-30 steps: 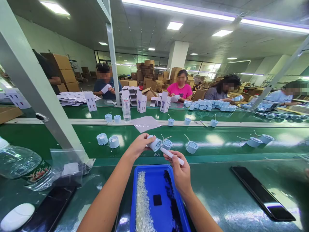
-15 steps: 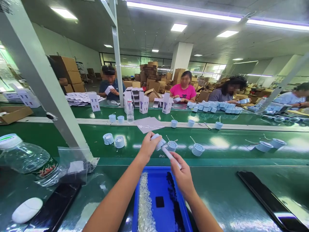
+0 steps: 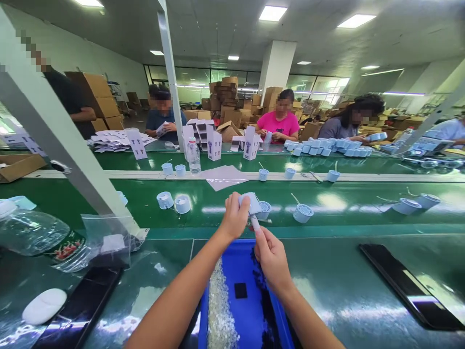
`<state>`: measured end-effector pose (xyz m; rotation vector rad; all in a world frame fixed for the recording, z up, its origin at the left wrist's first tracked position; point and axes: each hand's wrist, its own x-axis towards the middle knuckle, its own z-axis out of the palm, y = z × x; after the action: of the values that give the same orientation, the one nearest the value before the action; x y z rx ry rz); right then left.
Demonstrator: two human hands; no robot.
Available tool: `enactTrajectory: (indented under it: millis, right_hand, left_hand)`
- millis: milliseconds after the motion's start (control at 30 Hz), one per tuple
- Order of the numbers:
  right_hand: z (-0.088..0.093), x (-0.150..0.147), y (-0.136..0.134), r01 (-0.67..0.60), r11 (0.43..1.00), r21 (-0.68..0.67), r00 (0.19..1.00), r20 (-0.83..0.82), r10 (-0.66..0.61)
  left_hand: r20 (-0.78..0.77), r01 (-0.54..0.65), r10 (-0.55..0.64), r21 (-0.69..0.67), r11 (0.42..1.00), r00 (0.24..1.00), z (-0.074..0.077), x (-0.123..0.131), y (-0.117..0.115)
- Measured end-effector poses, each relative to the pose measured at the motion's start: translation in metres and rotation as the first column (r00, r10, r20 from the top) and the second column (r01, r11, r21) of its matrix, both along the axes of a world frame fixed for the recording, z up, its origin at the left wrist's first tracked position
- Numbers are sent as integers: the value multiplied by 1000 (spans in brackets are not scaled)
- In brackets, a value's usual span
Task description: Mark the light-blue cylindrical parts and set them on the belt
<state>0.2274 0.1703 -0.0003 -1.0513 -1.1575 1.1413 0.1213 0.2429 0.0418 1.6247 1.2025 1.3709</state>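
Note:
My left hand [image 3: 234,218] is closed around a small light-blue round plastic part [image 3: 251,202], held up over the far end of a blue tray [image 3: 281,320]. My right hand [image 3: 271,257] grips a white pen-like stick [image 3: 255,224] whose tip points up into the underside of that part. The tray holds a strip of small clear pieces [image 3: 220,310] on the left and a strip of small dark pieces [image 3: 267,310] on the right, with a black square [image 3: 240,290] between them.
More light-blue parts [image 3: 302,212] lie on the green conveyor belt [image 3: 345,203]. A water bottle [image 3: 34,232] and plastic bag [image 3: 107,242] sit at left, a white oval object [image 3: 44,306] near-left, and a black flat slab [image 3: 410,286] at right. Several people work across the belt among white boxes [image 3: 214,144].
My left hand turned the blue part more upright and drew it closer. My right hand swung the white stick from lying sideways to pointing up under the part. The view shifted downward slightly.

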Motion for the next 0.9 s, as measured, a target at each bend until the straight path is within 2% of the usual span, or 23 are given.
enactTrajectory:
  millis: [67, 167, 233, 300, 367, 400, 467, 533, 633, 733, 800, 867, 900]
  right_hand:
    - [1, 5, 3, -43, 999, 18, 997, 65, 41]
    - [2, 10, 6, -33, 999, 16, 983, 180, 30]
    - [1, 9, 7, 68, 997, 35, 978, 196, -73]
    - [-1, 6, 6, 113, 992, 63, 980, 157, -122]
    - [-4, 1, 6, 53, 996, 77, 993, 103, -61]
    - [-6, -1, 6, 2, 997, 81, 996, 87, -9]
    - [-11, -5, 6, -99, 991, 86, 992, 88, 91]
    - [-16, -8, 7, -165, 981, 101, 981, 117, 153]
    - [-21, -10, 7, -211, 972, 106, 970, 147, 195]
    - [-23, -11, 7, -224, 970, 95, 965, 161, 207]
    - [-23, -11, 6, -230, 968, 96, 962, 175, 211]
    - [-22, -12, 6, -230, 967, 109, 957, 204, 204]
    - [-20, -11, 5, -221, 967, 124, 953, 239, 187]
  left_hand:
    - [19, 94, -93, -101, 990, 996, 4, -15, 11]
    - [-24, -84, 83, -94, 992, 996, 2, -45, 30]
    - [-198, -171, 151, -92, 981, 969, -9, -62, 40]
    - [-423, -235, 180, -79, 969, 888, -25, -70, 46]
    - [-582, -263, 179, -62, 963, 793, -42, -69, 49]
    - [-619, -258, 158, -74, 963, 769, -49, -66, 49]
    - [-619, -223, 89, -142, 964, 781, -58, -59, 50]
    - [-526, -174, 31, -224, 959, 850, -60, -56, 51]
    - [-251, -54, -38, -350, 935, 967, -54, -59, 54]
    - [-14, 38, -49, -453, 891, 999, -45, -68, 56]
    - [-38, -25, 9, -447, 894, 999, -40, -77, 58]
    - [-247, -206, 125, -340, 918, 961, -37, -88, 59]
    - [-383, -311, 202, -250, 917, 902, -36, -93, 60]
